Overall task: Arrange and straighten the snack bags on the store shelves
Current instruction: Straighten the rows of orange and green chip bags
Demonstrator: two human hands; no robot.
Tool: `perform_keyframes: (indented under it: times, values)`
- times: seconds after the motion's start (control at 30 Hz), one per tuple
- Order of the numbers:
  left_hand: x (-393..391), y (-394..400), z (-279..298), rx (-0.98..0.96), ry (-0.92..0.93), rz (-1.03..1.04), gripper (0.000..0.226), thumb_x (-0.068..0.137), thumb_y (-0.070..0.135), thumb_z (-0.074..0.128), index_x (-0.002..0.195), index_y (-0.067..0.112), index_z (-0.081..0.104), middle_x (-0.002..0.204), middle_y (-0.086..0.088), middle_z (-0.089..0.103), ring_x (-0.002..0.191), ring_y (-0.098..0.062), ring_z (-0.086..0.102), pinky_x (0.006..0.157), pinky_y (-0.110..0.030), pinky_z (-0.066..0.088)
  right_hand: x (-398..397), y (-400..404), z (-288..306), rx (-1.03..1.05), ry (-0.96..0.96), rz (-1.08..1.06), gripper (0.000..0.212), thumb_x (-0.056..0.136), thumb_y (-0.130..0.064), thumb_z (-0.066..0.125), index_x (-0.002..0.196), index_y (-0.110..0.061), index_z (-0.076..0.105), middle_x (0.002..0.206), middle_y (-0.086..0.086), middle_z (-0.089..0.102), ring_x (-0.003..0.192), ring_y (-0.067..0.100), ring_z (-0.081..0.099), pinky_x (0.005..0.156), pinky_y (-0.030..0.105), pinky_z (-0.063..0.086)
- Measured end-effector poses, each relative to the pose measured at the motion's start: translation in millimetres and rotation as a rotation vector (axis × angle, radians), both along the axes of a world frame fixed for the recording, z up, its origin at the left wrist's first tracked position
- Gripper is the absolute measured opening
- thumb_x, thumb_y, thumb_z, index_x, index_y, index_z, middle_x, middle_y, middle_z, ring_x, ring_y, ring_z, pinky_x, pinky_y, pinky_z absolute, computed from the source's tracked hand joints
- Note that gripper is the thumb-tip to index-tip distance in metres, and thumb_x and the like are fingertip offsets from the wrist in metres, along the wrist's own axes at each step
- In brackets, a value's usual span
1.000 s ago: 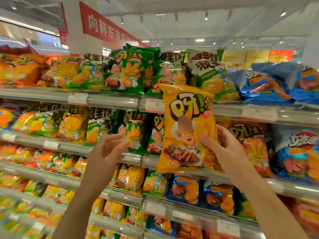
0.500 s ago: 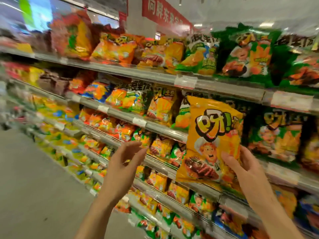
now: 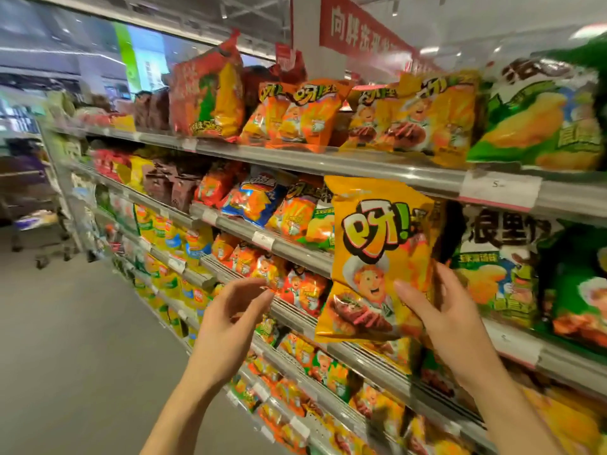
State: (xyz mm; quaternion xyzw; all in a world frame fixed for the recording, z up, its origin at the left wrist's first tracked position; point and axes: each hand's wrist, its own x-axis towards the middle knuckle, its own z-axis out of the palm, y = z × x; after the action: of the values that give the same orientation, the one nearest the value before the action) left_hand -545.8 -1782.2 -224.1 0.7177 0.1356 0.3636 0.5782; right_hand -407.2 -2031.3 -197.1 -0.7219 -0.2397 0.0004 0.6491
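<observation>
While gripping yellow snack bag by lower R edge w/ right hand, upright in front of mid shelf, left hand empty, fingers loosely curled: could slip or crumple if squeezed one-handed, or knock neighbouring green bags when reshelving.

Shop aisle indicated: snack bags stocked on tiered metal shelves, price tag fixed on shelf edge, red banner hung above.
</observation>
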Motion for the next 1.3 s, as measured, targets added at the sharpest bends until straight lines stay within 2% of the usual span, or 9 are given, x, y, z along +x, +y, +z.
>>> perform_keyframes:
  times: [0.07,0.13,0.27,0.43,0.6,0.77,1.0,1.1,1.3]
  values:
    - [13.1,26.3,9.4,0.03,-0.013,0.015,0.016,0.092,0.029,0.071,0.108,0.027,0.071,0.1,0.004,0.077,0.092,-0.017,0.073,0.085,-0.039,0.059,12.6,28.7,7.0,0.019,-0.003,0.023,0.038,0.087,-0.037,0.071,0.113,-0.05,0.047,0.092,-0.046,0.062,0.087,-0.034,0.052,0.072,0.0,0.043]
    - [25.1,49.0,15.4,0.048,-0.036,0.019,0.016,0.092,0.029,0.07,0.108,0.026,0.07,0.099,0.003,0.077,0.092,-0.017,0.073,0.082,-0.034,0.058,23.6,55.3,11.1,0.019,-0.016,0.031,0.047,0.087,-0.043,0.073,0.121,-0.05,0.042,0.106,-0.047,0.052,0.087,-0.039,0.046,0.077,0.001,0.039]
    - [44.8,86.9,17.8,0.049,-0.037,-0.017,0.017,0.091,0.031,0.069,0.108,0.026,0.07,0.1,0.002,0.076,0.094,-0.015,0.073,0.083,-0.029,0.058,35.5,98.7,10.9,-0.02,-0.071,0.029,0.079,0.079,-0.063,0.075,0.147,-0.035,0.045,0.133,-0.022,0.063,0.121,-0.009,0.056,0.104,0.025,0.042]
    - [71.1,133.8,21.7,0.065,-0.063,-0.057,0.017,0.093,0.026,0.07,0.11,0.025,0.07,0.102,0.006,0.075,0.095,-0.012,0.072,0.084,-0.033,0.057,42.2,137.7,14.6,-0.036,-0.093,-0.03,0.065,0.081,-0.046,0.074,0.14,-0.032,0.051,0.123,-0.025,0.066,0.109,-0.02,0.057,0.088,0.008,0.047]
    - [106.6,183.1,46.1,0.092,-0.091,-0.189,0.014,0.093,0.027,0.071,0.107,0.028,0.07,0.1,0.007,0.076,0.094,-0.014,0.072,0.085,-0.034,0.055,36.5,169.0,25.4,0.02,-0.074,-0.161,0.066,0.079,-0.048,0.074,0.14,-0.036,0.051,0.123,-0.026,0.067,0.115,-0.009,0.061,0.099,0.026,0.047]
    - [161.0,219.5,99.3,0.326,-0.162,-0.269,0.01,0.095,0.031,0.068,0.105,0.032,0.068,0.098,0.021,0.072,0.098,0.004,0.066,0.081,-0.012,0.048,29.3,190.0,59.5,0.053,-0.124,-0.269,0.058,0.078,-0.042,0.073,0.133,-0.038,0.053,0.112,-0.029,0.071,0.104,-0.007,0.068,0.084,0.019,0.053]
    - [262.7,226.6,179.7,0.711,-0.263,-0.115,0.031,0.098,0.04,0.063,0.124,0.023,0.064,0.127,-0.001,0.058,0.124,-0.02,0.049,0.099,-0.03,0.036,54.0,201.3,123.1,-0.032,-0.279,-0.493,0.068,0.08,-0.061,0.067,0.141,-0.036,0.05,0.121,-0.019,0.069,0.102,-0.003,0.069,0.084,0.02,0.056]
    - [299.2,223.5,197.9,0.777,-0.24,-0.037,0.041,0.097,0.043,0.061,0.132,0.021,0.061,0.14,-0.011,0.051,0.133,-0.03,0.044,0.108,-0.043,0.035,77.2,204.8,151.5,-0.06,-0.327,-0.568,0.071,0.088,-0.061,0.065,0.149,-0.031,0.043,0.133,-0.015,0.061,0.118,0.007,0.061,0.1,0.031,0.049]
    - [346.7,226.8,203.6,0.786,-0.139,-0.107,0.057,0.097,0.059,0.053,0.144,0.025,0.052,0.16,-0.014,0.035,0.149,-0.033,0.029,0.119,-0.052,0.027,124.8,224.5,199.9,-0.174,-0.412,-0.643,0.052,0.098,-0.055,0.056,0.141,-0.026,0.049,0.121,-0.013,0.061,0.113,0.01,0.059,0.09,0.03,0.043]
